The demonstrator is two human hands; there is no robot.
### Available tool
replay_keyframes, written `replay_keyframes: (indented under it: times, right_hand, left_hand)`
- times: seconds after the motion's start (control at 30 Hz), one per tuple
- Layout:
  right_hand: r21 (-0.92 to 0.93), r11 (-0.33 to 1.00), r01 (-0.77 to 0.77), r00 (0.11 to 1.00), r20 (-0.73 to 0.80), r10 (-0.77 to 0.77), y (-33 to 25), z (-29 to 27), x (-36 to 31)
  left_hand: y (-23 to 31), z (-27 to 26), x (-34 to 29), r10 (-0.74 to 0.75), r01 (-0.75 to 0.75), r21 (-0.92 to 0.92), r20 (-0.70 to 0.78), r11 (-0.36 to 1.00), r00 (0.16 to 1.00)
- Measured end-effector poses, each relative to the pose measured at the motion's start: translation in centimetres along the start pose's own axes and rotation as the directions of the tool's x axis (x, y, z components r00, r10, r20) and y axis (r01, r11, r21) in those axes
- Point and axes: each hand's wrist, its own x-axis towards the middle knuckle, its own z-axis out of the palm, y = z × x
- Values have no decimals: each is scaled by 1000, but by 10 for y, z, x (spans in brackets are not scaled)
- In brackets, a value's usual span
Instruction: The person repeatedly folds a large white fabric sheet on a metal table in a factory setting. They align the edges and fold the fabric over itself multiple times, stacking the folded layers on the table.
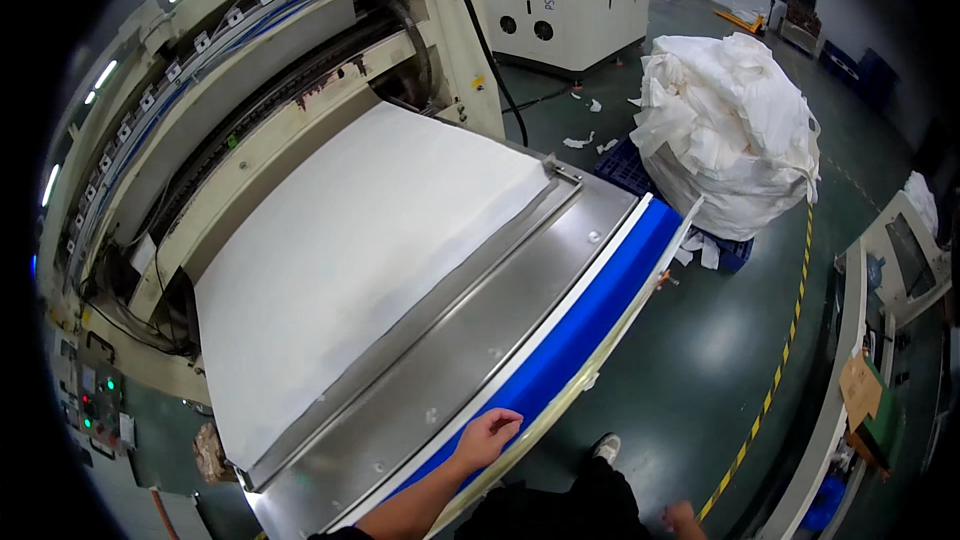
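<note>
And here the left hand [490, 437] is curled narrow, seemingly empty, at the blue strip [598, 295], the right hand's [682, 517] grip unclear, while the white sheet [370, 270] lies across the machine bed [510, 285], probably light, soft, best taken by its near edge.

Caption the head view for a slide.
Left hand by the blue strip of a metal machine bed, white sheet beyond; right hand off to the side.
</note>
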Motion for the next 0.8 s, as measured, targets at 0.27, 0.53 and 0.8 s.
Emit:
replay_keyframes:
  times: [0.27, 0.53, 0.8]
  right_hand:
    - [795, 538, -282, 903, 29, 429, 141, -3, -7]
    - [995, 6, 97, 914, -91, 395, 167, -161, 72]
    - [878, 328, 350, 909, -402, 106, 206, -325, 108]
  left_hand:
    - [85, 192, 82, 19, -28, 23, 341, 999, 940]
    - [106, 279, 160, -12, -120, 201, 557, 972, 830]
    - [131, 326, 286, 5, -108, 148, 569, 983, 822]
